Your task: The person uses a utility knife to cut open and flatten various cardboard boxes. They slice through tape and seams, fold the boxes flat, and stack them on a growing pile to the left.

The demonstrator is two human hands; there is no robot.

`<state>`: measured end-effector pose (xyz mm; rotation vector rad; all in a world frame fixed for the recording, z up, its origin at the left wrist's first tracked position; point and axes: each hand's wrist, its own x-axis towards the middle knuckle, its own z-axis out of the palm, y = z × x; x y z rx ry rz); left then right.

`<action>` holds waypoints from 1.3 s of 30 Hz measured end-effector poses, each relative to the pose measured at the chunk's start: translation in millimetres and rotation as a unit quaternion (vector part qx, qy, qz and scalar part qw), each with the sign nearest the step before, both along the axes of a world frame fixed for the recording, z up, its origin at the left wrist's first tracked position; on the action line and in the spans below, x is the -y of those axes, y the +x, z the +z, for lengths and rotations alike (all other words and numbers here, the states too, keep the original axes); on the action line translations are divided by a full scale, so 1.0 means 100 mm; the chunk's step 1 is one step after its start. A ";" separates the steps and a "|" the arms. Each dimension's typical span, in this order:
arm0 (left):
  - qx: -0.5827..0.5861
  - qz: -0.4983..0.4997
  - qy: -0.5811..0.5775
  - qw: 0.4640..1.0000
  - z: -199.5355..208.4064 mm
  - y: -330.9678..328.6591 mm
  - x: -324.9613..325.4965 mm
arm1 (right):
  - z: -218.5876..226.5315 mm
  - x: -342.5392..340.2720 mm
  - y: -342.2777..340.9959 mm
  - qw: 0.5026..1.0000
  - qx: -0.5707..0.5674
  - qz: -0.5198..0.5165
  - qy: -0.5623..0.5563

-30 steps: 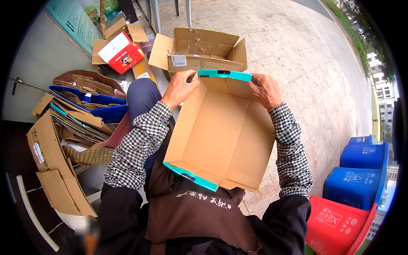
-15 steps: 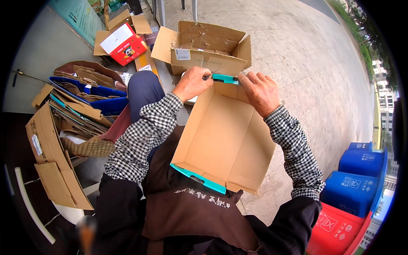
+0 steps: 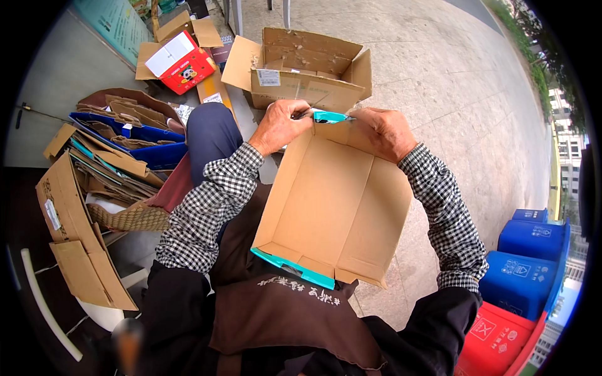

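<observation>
An open, shallow cardboard box [image 3: 332, 200] with a plain brown inside rests over my lap, its teal outer side showing along the near edge. At its far wall is a teal flap [image 3: 330, 117] between my two hands. My left hand [image 3: 281, 127] is closed on the far left corner, fingers curled in; something small and dark shows at its fingertips, too little to name. Closed in a pinch, my right hand [image 3: 384, 133] grips the far wall near the right corner. The undersides of the fingers on both hands are hidden.
Beyond my hands stands an open brown carton [image 3: 307, 69]. A red box [image 3: 182, 66] sits far left. Flattened cardboard [image 3: 116, 141] fills a bag by my left knee, with a large folded carton [image 3: 78, 232] beside it. Blue bins [image 3: 520, 276] and a red bin [image 3: 495, 341] line the right.
My right hand has turned, its fingers now pinched lower on the far wall. The teal flap looks more crumpled. The box's right side has shifted slightly right.
</observation>
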<state>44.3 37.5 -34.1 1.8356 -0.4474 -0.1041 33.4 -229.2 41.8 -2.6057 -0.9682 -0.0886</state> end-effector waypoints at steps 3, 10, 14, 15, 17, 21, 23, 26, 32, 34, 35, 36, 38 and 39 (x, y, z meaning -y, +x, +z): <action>-0.013 -0.010 -0.023 1.000 0.10 -0.05 -0.01 | 0.03 0.02 0.02 0.996 -0.079 -0.031 0.028; -0.055 -0.084 -0.073 0.992 0.26 -0.16 0.12 | -0.01 0.18 0.12 0.936 -0.284 -0.148 0.144; -0.015 -0.075 0.016 0.997 0.19 -0.07 0.16 | 0.03 0.17 0.18 0.959 -0.245 -0.135 0.056; 0.001 -0.070 0.048 0.996 0.16 -0.07 0.13 | -0.01 0.17 0.15 0.957 -0.233 -0.134 0.103; 0.042 -0.053 0.096 0.993 0.04 -0.08 0.06 | 0.02 0.25 0.19 0.951 -0.230 -0.178 0.106; -0.042 -0.057 0.197 0.978 0.05 -0.17 -0.10 | -0.23 0.62 0.25 0.931 -0.225 -0.254 0.138; -0.110 -0.038 0.065 0.991 -0.02 -0.19 -0.13 | -0.32 0.82 0.30 0.938 -0.191 -0.285 0.042; -0.157 -0.024 -0.035 0.987 -0.03 -0.14 -0.10 | -0.37 0.78 0.18 0.941 -0.067 -0.297 -0.148; -0.045 0.003 0.033 0.998 0.04 0.05 -0.02 | 0.11 0.64 0.05 0.957 0.171 -0.229 -0.044; 0.021 0.004 0.095 0.995 0.10 0.14 -0.01 | 0.37 0.44 -0.11 0.943 0.269 -0.194 0.001; 0.057 0.007 0.126 0.990 0.15 0.19 -0.01 | 0.49 0.28 -0.23 0.960 0.203 -0.181 0.068; 0.056 0.013 0.126 0.990 0.21 0.22 0.02 | 0.57 0.11 -0.40 0.967 0.136 -0.169 0.131; 0.057 0.013 0.123 0.991 0.33 0.24 0.12 | 0.59 -0.29 -0.78 0.936 -0.142 -0.164 0.278; 0.074 0.018 0.123 0.989 0.36 0.25 0.16 | 0.59 -0.48 -0.90 0.922 -0.256 -0.128 0.261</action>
